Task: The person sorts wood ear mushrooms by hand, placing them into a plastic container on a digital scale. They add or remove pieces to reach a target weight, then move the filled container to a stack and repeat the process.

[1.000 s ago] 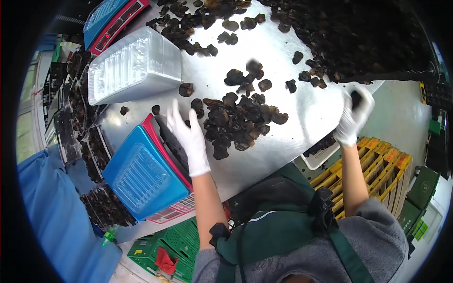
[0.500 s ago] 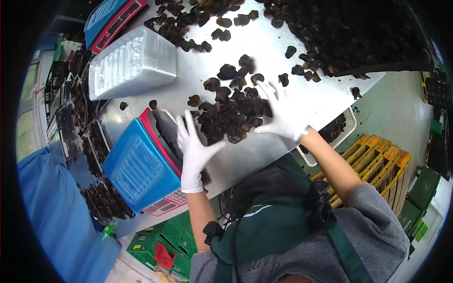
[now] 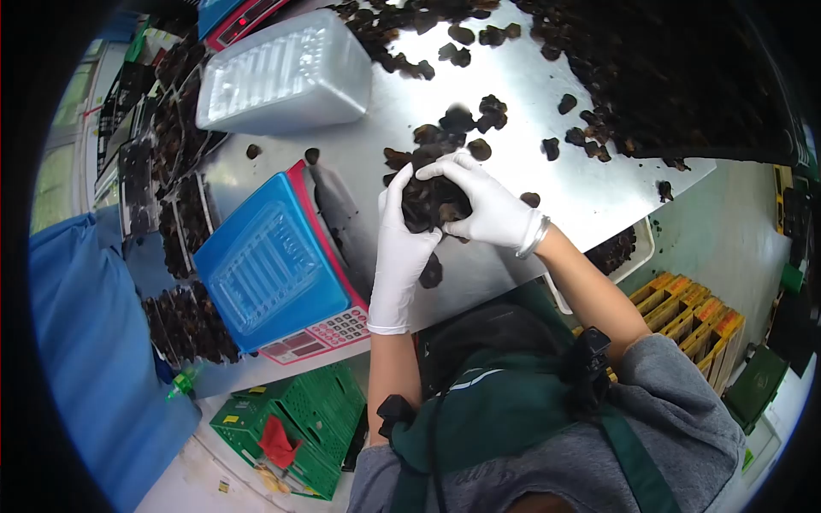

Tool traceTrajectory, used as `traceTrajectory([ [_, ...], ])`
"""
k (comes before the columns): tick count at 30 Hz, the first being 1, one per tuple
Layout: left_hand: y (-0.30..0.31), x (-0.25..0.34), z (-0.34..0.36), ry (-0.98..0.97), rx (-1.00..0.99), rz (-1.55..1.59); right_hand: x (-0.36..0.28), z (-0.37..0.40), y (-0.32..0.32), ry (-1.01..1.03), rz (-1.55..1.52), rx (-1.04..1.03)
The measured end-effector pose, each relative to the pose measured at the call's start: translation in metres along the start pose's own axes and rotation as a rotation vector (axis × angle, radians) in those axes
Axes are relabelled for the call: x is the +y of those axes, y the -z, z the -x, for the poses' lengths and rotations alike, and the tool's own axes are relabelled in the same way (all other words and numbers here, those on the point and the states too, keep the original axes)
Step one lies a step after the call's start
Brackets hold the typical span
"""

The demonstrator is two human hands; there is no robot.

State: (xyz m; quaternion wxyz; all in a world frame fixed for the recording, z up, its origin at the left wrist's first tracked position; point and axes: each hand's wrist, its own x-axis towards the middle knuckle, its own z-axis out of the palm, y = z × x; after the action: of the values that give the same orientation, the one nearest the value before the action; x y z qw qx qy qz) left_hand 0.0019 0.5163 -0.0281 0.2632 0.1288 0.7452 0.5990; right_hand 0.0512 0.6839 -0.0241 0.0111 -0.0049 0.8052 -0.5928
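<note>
A clump of dark wood ear mushrooms (image 3: pixel 434 203) is gathered between my two white-gloved hands over the metal table. My left hand (image 3: pixel 404 244) curves round its near left side, with the fingers pointing up along it. From the right, my right hand (image 3: pixel 494 205) closes over the clump, its fingers bent across the top and its thumb at the lower edge. The two hands almost meet. Several loose wood ears (image 3: pixel 457 120) lie just beyond my fingers, and a small dark piece (image 3: pixel 431 272) sits beside my left wrist.
To the left stands a blue-topped scale (image 3: pixel 282 256) bearing a clear ribbed plastic tray. A stack of clear trays (image 3: pixel 342 81) is behind it, near a second scale (image 3: pixel 242 24). A large mushroom heap (image 3: pixel 658 77) covers the far right. Green crates (image 3: pixel 295 419) stand below the table.
Both hands, spread apart with fingers open before, have come together and closed round the mushrooms. The loose pile has been drawn into a clump. The whole view has shifted a little.
</note>
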Motion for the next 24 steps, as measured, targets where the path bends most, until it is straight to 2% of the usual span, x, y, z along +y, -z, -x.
traceTrajectory([
  [2, 0.012, 0.025, 0.009, 0.048, 0.037, 0.140, -0.023, -0.009, -0.001, 0.095, -0.015, -0.013],
  [6, 0.072, 0.052, 0.035, -0.151, 0.227, -0.199, -0.081, -0.043, -0.030, 0.228, 0.011, -0.066],
  [7, 0.091, 0.061, 0.044, -0.098, 0.248, -0.103, -0.088, -0.057, -0.049, 0.286, -0.064, -0.088],
  [8, 0.111, 0.070, 0.053, -0.087, 0.277, -0.043, -0.101, -0.068, -0.066, 0.262, -0.044, -0.138],
  [9, 0.137, 0.066, 0.062, -0.104, 0.297, -0.106, -0.100, -0.084, -0.093, 0.379, -0.028, -0.149],
  [10, 0.164, 0.057, 0.071, -0.113, 0.313, -0.105, -0.108, -0.095, -0.113, 0.379, -0.121, -0.209],
  [12, 0.221, 0.035, 0.087, -0.105, 0.276, -0.199, -0.118, -0.110, -0.158, 0.301, 0.086, -0.286],
  [13, 0.234, 0.037, 0.091, 0.011, 0.287, -0.263, -0.121, -0.114, -0.173, 0.255, 0.181, -0.331],
  [14, 0.251, 0.028, 0.095, 0.092, 0.295, -0.488, -0.115, -0.117, -0.195, 0.247, 0.379, -0.337],
  [15, 0.258, 0.024, 0.096, 0.037, 0.257, -0.666, -0.110, -0.118, -0.209, 0.278, 0.573, -0.306],
  [17, 0.268, 0.015, 0.101, 0.017, 0.263, -0.921, -0.105, -0.115, -0.220, 0.343, 0.723, -0.247],
  [18, 0.267, 0.015, 0.104, 0.066, 0.278, -0.866, -0.115, -0.108, -0.204, 0.292, 0.662, -0.304],
  [21, 0.254, 0.026, 0.110, 0.108, 0.317, -0.896, -0.113, -0.094, -0.140, 0.465, 0.386, -0.192],
  [22, 0.247, 0.038, 0.114, 0.164, 0.321, -0.894, -0.097, -0.090, -0.116, 0.500, 0.324, -0.039],
  [23, 0.248, 0.037, 0.119, 0.135, 0.303, -0.922, -0.076, -0.089, -0.088, 0.534, 0.262, 0.114],
  [24, 0.242, 0.043, 0.119, 0.133, 0.343, -0.929, -0.051, -0.092, -0.057, 0.448, 0.142, 0.247],
])
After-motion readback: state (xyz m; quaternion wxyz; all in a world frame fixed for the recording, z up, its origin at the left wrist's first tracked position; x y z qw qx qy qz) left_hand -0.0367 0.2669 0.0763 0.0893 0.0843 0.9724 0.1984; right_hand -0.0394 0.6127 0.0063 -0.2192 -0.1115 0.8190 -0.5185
